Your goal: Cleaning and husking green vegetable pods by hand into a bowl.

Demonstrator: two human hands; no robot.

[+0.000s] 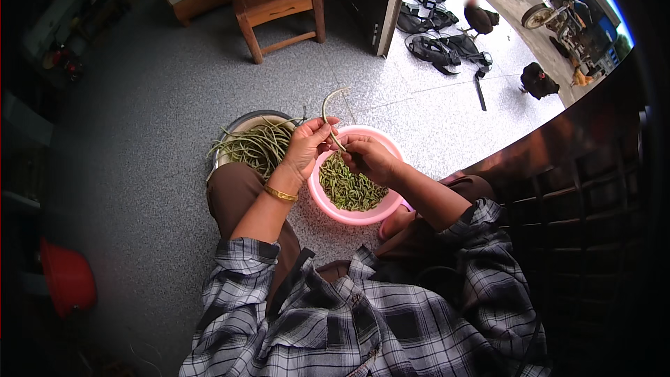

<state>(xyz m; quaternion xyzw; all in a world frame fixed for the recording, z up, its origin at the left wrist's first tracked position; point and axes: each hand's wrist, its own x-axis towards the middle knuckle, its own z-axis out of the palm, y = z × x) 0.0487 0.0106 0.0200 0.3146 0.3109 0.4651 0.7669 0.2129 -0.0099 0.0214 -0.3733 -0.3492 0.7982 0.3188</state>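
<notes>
A long green bean [326, 107] curves upward between my two hands. My left hand [310, 141] pinches it along its middle, while my right hand [369, 156] grips its lower end. Beneath my hands a pink plastic basin [343, 217] sits on the floor, holding many short pieces of cut bean [353, 186]. To its left, partly behind my knee, is a dark-rimmed basin [256, 113] heaped with whole long beans [259, 144]. Some of those beans hang over its rim.
A wooden chair [280, 2] stands ahead beside a dark door [372, 5]. Black straps with devices [434, 52] lie on the bright floor at the doorway, near two dark chickens [480, 18]. A motorcycle [562, 13] is outside. A red bucket [68, 277] is at left; dark latticed furniture [576, 209] borders my right.
</notes>
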